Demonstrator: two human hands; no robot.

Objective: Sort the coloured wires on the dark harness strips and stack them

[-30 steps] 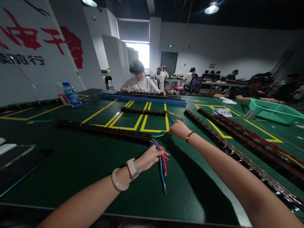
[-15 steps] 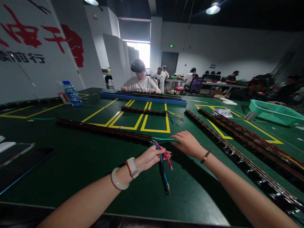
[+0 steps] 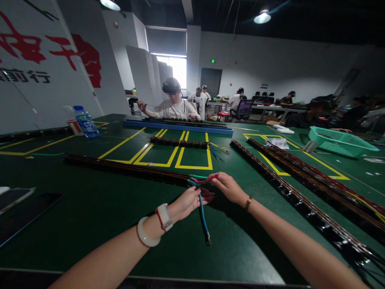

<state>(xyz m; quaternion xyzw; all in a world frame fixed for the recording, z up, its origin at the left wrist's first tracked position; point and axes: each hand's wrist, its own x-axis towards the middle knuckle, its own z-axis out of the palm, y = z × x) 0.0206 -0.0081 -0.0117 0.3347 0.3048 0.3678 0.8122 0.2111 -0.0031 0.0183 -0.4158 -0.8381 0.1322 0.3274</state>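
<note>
Red wire (image 3: pixel 205 182) from nearward slant to rightward axis

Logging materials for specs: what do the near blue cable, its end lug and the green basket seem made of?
Near blue cable: probably plastic or rubber insulation, satin; smooth surface. End lug: likely metal, silvery glint; finish unclear. Green basket: likely moulded plastic, satin; perforated one-colour walls.

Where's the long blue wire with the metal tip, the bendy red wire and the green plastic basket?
Long blue wire with the metal tip (image 3: pixel 203 214), head view: middle of its loose part.
Bendy red wire (image 3: pixel 205 182), head view: its middle stretch.
Green plastic basket (image 3: pixel 333 145), head view: its near side wall.
</note>
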